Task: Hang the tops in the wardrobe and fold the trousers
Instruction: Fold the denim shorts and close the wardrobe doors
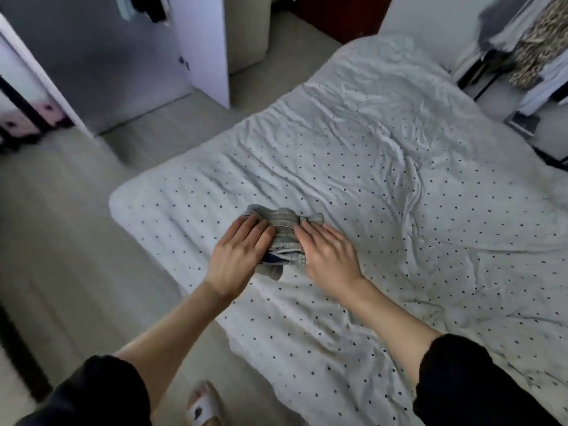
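A small folded bundle of grey denim trousers (283, 229) lies on the bed near its front left corner. My left hand (238, 253) lies flat on the bundle's left side, fingers straight and pressing down. On the bundle's right side my right hand (329, 255) presses with flat, straight fingers. Between the hands a strip of the folded denim shows, with a dark blue edge at its near end. The open wardrobe (101, 59) stands at the far left, with dark clothes hanging at its top.
The bed (399, 186) wears a crumpled pale sheet with small dark dots. A clothes rack with hanging garments (534, 41) stands at the far right. Pale floor (70, 229) runs along the bed's left side. A slippered foot (204, 404) shows below.
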The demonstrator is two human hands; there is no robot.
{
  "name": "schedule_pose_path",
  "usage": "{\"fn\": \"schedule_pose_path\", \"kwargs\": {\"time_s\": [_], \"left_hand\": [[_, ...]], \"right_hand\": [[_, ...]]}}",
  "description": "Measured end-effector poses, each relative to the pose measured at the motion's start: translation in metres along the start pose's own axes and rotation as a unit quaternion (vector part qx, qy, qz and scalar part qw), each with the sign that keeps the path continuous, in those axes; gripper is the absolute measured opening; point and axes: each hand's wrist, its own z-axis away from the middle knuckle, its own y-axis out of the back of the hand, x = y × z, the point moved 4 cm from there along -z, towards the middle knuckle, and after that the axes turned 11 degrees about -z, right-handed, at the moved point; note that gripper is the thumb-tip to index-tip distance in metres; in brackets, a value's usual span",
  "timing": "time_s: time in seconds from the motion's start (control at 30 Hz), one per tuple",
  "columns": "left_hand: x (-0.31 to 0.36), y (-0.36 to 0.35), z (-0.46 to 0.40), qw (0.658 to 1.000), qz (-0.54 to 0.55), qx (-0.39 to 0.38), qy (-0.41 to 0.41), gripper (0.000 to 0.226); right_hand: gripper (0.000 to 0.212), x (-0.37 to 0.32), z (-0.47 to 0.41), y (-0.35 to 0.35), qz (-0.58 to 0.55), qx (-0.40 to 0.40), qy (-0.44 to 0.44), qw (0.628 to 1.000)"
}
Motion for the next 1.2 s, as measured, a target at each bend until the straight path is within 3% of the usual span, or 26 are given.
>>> {"fn": "schedule_pose_path", "kwargs": {"time_s": [0.2, 0.37, 0.47, 0.93, 1.2], "left_hand": [[-0.196, 0.072, 0.022, 0.993, -0.092, 0.035, 0.065, 0.037], [-0.305, 0.110, 0.024, 0.979, -0.154, 0.080, 0.108, 0.035], [-0.373, 0.129, 0.006, 0.969, -0.191, 0.105, 0.117, 0.035], [-0.646, 0.171, -0.175, 0.931, -0.294, 0.193, 0.103, 0.031], [-0.751, 0.149, -0.277, 0.935, -0.248, 0.224, 0.117, 0.033]], "right_hand": [[0.040, -0.141, -0.163, 0.013, -0.011, 0.101, 0.132, 0.986], [0.036, -0.212, -0.263, 0.023, -0.004, 0.152, 0.207, 0.967], [0.046, -0.241, -0.329, 0.029, -0.003, 0.177, 0.228, 0.957], [0.044, -0.276, -0.650, 0.073, 0.035, 0.309, 0.253, 0.916], [0.047, -0.256, -0.789, 0.079, 0.102, 0.336, 0.232, 0.907]]}}
